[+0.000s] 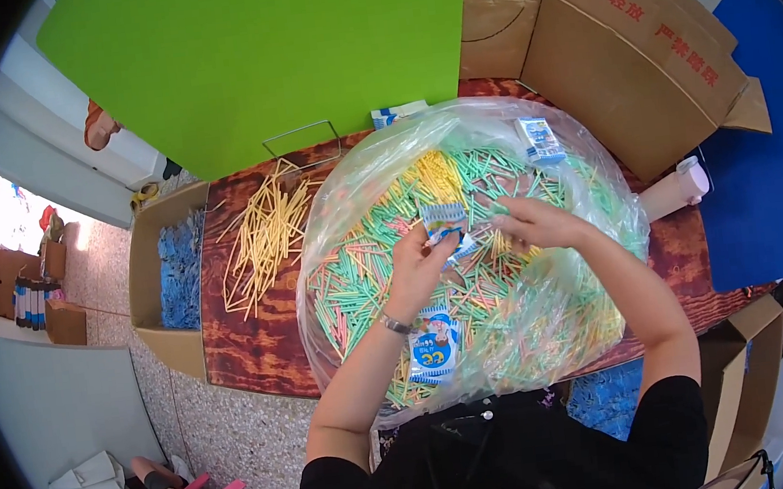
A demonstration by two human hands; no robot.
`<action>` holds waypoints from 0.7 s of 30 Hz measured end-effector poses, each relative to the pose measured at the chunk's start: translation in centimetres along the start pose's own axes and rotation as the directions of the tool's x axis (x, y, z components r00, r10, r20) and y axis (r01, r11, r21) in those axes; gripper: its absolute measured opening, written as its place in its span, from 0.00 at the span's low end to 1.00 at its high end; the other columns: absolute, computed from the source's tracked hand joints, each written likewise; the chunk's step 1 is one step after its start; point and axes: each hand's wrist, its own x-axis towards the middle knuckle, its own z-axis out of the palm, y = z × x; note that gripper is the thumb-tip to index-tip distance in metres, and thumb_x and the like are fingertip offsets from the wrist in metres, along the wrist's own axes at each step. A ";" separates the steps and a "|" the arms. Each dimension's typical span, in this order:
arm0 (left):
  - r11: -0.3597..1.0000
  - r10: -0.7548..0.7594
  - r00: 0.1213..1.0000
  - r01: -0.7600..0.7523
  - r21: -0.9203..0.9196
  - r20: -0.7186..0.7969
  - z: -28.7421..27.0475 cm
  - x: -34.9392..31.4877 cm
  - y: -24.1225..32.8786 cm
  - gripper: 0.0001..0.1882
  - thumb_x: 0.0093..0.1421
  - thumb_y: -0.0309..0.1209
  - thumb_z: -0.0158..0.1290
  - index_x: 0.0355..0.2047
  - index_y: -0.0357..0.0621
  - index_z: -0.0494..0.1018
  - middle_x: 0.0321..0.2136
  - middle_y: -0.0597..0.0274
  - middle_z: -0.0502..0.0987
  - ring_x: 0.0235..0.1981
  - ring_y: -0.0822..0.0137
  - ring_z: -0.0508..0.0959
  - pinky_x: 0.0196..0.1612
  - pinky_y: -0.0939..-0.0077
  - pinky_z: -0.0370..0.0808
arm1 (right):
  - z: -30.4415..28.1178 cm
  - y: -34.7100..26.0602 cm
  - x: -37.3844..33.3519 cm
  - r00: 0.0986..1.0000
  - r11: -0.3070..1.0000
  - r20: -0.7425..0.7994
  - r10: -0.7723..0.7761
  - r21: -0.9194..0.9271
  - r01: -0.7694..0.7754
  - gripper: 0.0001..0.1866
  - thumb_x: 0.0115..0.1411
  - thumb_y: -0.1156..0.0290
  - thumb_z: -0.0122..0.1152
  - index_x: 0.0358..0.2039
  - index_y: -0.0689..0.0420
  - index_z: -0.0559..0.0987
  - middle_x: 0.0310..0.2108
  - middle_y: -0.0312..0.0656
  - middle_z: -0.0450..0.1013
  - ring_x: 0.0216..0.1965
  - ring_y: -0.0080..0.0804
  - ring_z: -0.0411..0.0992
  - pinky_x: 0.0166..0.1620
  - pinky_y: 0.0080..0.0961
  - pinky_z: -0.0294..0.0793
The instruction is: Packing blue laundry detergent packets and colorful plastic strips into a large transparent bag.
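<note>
A small blue and white packet [444, 220] is pinched between the thumb and fingers of my left hand [416, 266]. To its right, my right hand [540, 222] hovers over the sticks with its fingers apart; its fingertips are slightly blurred. Both hands are above a large clear plastic bag [313, 224], spread wide and full of thin green, pink and yellow sticks [349, 292]. Another blue and white packet [434, 345] lies on the sticks below my left wrist. A third such packet [541, 140] rests at the bag's far right side.
Loose pale yellow sticks [266, 234] lie on the red-brown table [260, 358] at left. Cardboard boxes [169, 349] with blue contents stand beside it. A green board [276, 56], a large carton [621, 68] and a white cylinder [677, 191] border the far side.
</note>
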 end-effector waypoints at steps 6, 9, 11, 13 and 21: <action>0.845 0.344 0.937 -0.277 0.458 -0.068 -1.7 -2.8 -1.2 0.08 0.52 0.25 0.62 0.31 0.37 0.75 0.24 0.60 0.78 0.20 0.71 0.74 0.23 0.79 0.68 | -0.2 -8.2 -2.8 0.926 0.596 0.069 -0.371 -0.747 0.295 0.21 0.62 0.65 0.57 0.53 0.60 0.69 0.34 0.57 0.72 0.35 0.59 0.72 0.38 0.47 0.72; 0.833 0.375 0.918 -0.272 0.482 -0.130 -1.6 -3.2 -1.6 0.09 0.51 0.25 0.64 0.29 0.37 0.75 0.22 0.59 0.76 0.19 0.69 0.75 0.22 0.77 0.68 | 1.0 -11.5 -3.3 0.943 0.614 0.135 -0.303 -0.730 0.301 0.09 0.62 0.67 0.54 0.36 0.60 0.70 0.28 0.52 0.74 0.36 0.55 0.74 0.40 0.49 0.71; 0.813 0.416 0.898 -0.295 0.502 -0.145 -1.7 -3.1 -1.6 0.10 0.50 0.25 0.65 0.29 0.38 0.74 0.21 0.59 0.75 0.20 0.68 0.75 0.21 0.75 0.69 | 1.6 -12.4 -2.8 0.949 0.563 0.157 -0.273 -0.774 0.290 0.08 0.61 0.69 0.54 0.35 0.61 0.71 0.28 0.53 0.74 0.36 0.55 0.75 0.39 0.48 0.72; 0.697 0.522 0.850 -0.375 0.611 -0.073 -1.8 -3.0 -1.5 0.09 0.51 0.24 0.64 0.30 0.37 0.74 0.23 0.59 0.77 0.19 0.71 0.77 0.21 0.78 0.72 | 2.0 -13.0 -2.3 0.954 0.510 0.174 -0.243 -0.814 0.279 0.07 0.59 0.71 0.54 0.35 0.62 0.72 0.28 0.54 0.75 0.35 0.55 0.75 0.38 0.48 0.73; 0.510 0.623 0.781 -0.453 0.731 0.049 -2.5 -3.2 -1.7 0.12 0.49 0.25 0.64 0.31 0.38 0.73 0.27 0.55 0.77 0.23 0.61 0.78 0.25 0.73 0.74 | 3.0 -14.5 -0.7 0.954 0.223 0.301 -0.016 -0.929 0.297 0.11 0.55 0.72 0.58 0.37 0.64 0.76 0.28 0.53 0.77 0.34 0.53 0.77 0.34 0.42 0.76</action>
